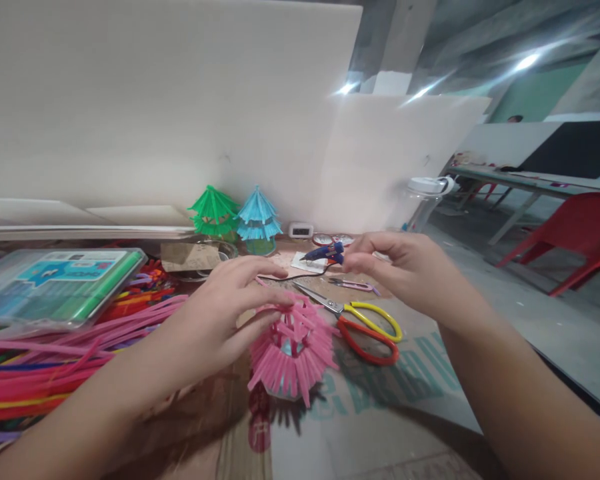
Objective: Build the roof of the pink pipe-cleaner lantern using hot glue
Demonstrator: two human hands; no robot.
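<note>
A pink two-tiered craft, made of fuzzy strips like a small umbrella roof, stands in the middle. My left hand holds it at its upper left side, thumb and fingertips against the strips. To the right, my right hand is raised with thumb and forefinger pinched together; anything between them is too small to make out. Its fingertips are beside the rear of a blue glue gun, whose nozzle is over a white card. Scissors with yellow and red handles lie partly open right of the craft.
Green and blue crafts stand at the back, near a small digital display. Fuzzy strips and a marker case fill the left. Small snips lie behind the scissors; a clear bottle stands back right.
</note>
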